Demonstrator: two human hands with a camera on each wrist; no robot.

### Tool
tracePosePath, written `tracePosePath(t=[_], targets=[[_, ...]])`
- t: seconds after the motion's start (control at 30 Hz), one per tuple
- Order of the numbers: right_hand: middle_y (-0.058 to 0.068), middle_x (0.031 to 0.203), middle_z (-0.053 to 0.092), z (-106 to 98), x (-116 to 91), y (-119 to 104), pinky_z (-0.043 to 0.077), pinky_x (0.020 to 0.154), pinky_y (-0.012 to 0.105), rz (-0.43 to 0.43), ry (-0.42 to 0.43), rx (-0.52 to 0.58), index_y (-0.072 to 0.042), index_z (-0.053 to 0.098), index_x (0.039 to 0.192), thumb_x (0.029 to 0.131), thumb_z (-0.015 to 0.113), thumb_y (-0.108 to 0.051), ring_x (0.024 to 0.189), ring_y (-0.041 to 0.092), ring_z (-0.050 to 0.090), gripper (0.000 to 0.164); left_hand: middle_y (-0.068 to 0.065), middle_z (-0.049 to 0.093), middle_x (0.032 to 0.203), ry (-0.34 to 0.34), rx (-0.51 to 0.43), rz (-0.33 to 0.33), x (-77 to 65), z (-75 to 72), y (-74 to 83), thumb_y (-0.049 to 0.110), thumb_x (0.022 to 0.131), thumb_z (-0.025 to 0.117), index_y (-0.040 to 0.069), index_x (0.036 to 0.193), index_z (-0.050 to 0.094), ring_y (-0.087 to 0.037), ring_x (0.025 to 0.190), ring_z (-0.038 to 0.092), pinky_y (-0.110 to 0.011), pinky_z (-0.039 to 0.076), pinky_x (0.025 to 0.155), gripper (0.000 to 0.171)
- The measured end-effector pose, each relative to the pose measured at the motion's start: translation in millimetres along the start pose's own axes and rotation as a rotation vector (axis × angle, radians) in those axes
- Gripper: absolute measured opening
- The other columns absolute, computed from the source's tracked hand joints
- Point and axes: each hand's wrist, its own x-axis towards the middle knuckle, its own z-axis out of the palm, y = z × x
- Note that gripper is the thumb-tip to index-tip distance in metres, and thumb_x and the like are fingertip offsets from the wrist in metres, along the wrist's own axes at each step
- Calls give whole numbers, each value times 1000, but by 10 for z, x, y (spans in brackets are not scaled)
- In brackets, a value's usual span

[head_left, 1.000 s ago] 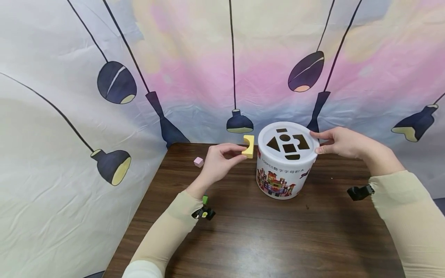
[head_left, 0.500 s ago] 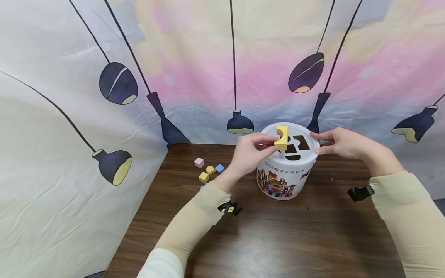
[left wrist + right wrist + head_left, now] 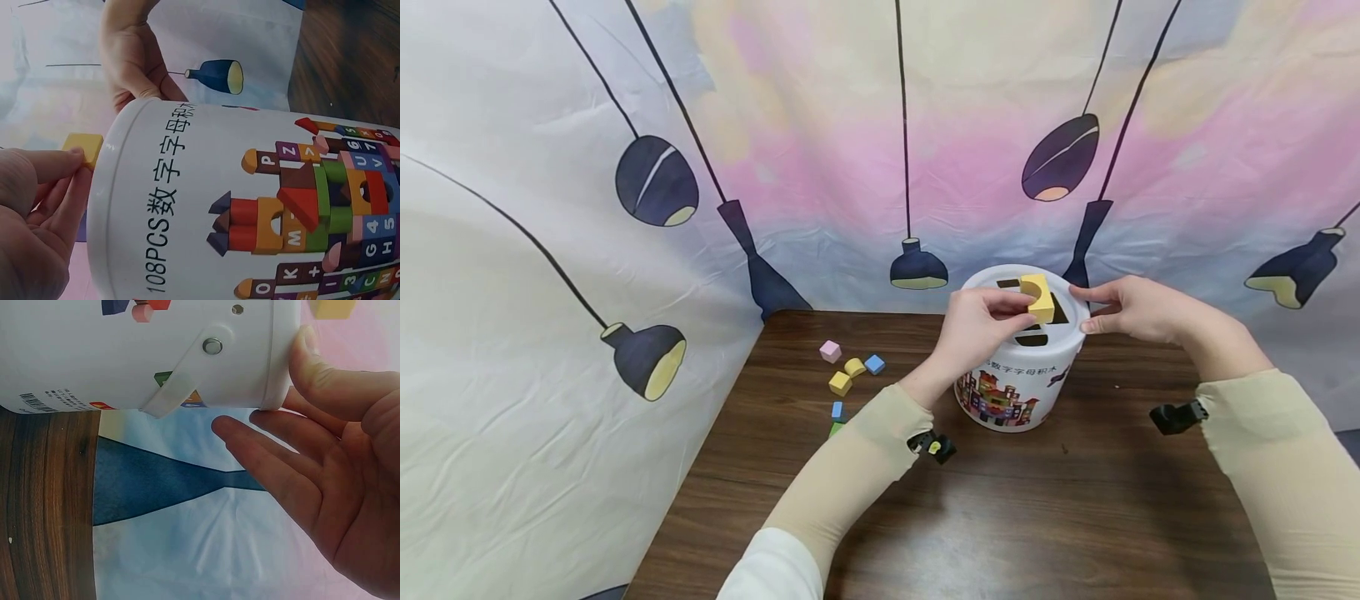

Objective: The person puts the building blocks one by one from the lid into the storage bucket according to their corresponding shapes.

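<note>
In the head view, my left hand [image 3: 981, 329] pinches a yellow arch block [image 3: 1037, 298] between thumb and fingertips. The block is just over the shape-cut lid [image 3: 1070, 329] of a white bucket [image 3: 1009, 408], beside the dark notched hole at the lid's right. Seen from the left wrist, the yellow block [image 3: 85, 146] is at the lid's edge, its notch out of sight. On the bucket's far right, my right hand [image 3: 1138, 308] touches the rim. The right wrist view has that hand's thumb [image 3: 306, 359] against the lid edge, while its other fingers extend, mostly straight, along the side.
Left of the bucket, a pink cube [image 3: 830, 351], two yellow blocks [image 3: 840, 382], a blue cube [image 3: 874, 364], a small blue block [image 3: 837, 409] and a partly hidden green one [image 3: 836, 428] lie on the brown table [image 3: 1000, 517]. A printed cloth [image 3: 820, 167] hangs behind.
My left hand has carried the yellow arch block rightward from beside the bucket to over its lid, uncovering several blocks on the table. The right hand has stayed at the rim.
</note>
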Motion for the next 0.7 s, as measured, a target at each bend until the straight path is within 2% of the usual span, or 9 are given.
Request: tracePosePath(t=[0.13, 0.4, 0.7], targets=[[35, 153, 47, 2, 3, 1, 36, 112, 75, -3, -2, 0, 0, 42, 161, 102, 77, -27, 146, 60, 35, 74, -7, 82, 104, 13, 47, -12, 32, 31, 3, 7, 93, 86, 3, 113, 84, 5, 81, 72, -17, 60, 76, 21], [35, 153, 49, -1, -2, 3, 38, 111, 74, -9, -4, -1, 0, 41, 161, 102, 76, -26, 145, 59, 37, 73, -2, 82, 100, 27, 120, -88, 126, 93, 27, 11, 92, 88, 7, 110, 85, 9, 80, 68, -12, 57, 75, 19], [35, 151, 50, 4, 6, 19, 39, 110, 75, -10, 1, -23, 1, 42, 160, 102, 76, -24, 143, 59, 41, 72, -2, 82, 100, -6, 192, -64, 216, 192, 28, 11, 94, 86, 6, 113, 84, 5, 82, 70, -9, 54, 75, 20]])
